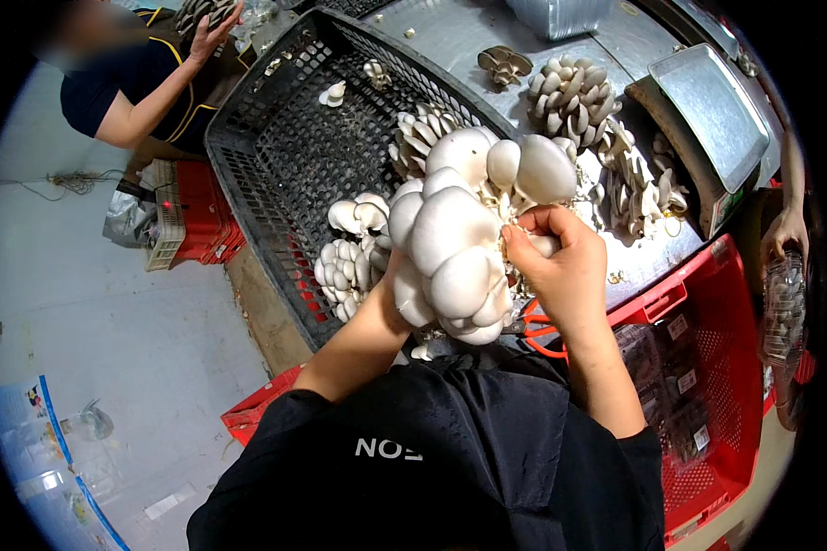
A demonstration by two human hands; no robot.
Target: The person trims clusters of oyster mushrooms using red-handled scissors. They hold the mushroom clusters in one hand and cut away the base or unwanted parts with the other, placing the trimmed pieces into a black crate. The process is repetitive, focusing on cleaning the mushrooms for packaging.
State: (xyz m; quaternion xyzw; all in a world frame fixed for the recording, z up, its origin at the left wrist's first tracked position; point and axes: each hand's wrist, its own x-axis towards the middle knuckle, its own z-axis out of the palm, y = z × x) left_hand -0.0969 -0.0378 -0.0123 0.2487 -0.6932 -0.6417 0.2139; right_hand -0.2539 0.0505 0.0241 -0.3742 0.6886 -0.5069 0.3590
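Note:
A large cluster of pale oyster mushrooms is held up in front of me. My left hand carries it from the left and below; its fingers are hidden behind the caps. On the cluster's right side, my right hand pinches at the stems with thumb and forefinger, a small cap beside the fingers. Scissors with orange handles lie just below my right hand, their blades partly covered. More mushroom clumps sit in the black plastic crate to the left.
Greyer oyster mushroom clusters lie on the metal table, near a scale. A red crate with packed trays stands right. Another person holds mushrooms at upper left; a different person's hand grips a clear pack at right.

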